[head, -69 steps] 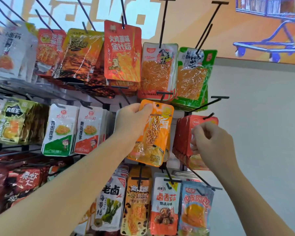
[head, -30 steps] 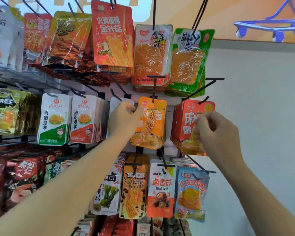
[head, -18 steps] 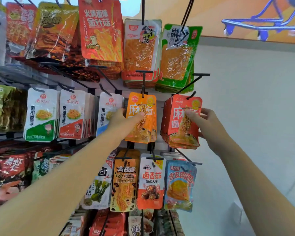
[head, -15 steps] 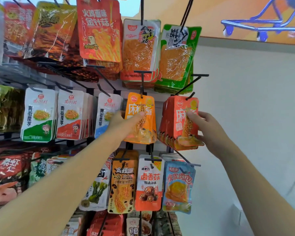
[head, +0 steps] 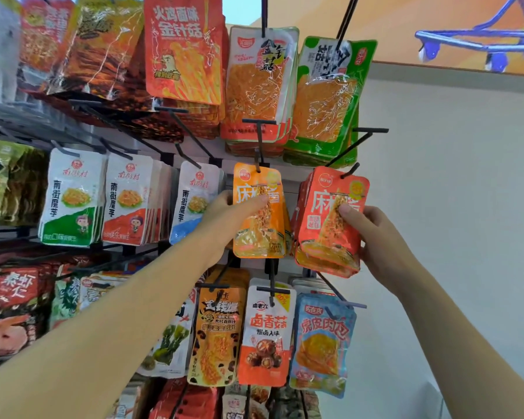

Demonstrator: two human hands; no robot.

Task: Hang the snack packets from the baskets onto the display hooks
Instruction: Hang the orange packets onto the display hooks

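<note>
Orange packet (head: 259,213): hanging on hook (head: 258,160), left hand (head: 224,213) pinching it w/ thumb.
Red stack (head: 327,228): right hand (head: 378,237) gripping it.
Risk: tugging outward, both sliding off.

Right of my right hand (head: 384,237) stands a plain pale-grey wall (head: 466,207) (matte); above it runs a grey strip (head: 451,72), then an orange painted band (head: 390,25) bearing a blue trolley drawing (head: 495,60).

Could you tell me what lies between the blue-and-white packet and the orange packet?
The left hand, gripping the orange packet by its left edge and partly covering the blue-and-white packet, as the head view shows.
</note>
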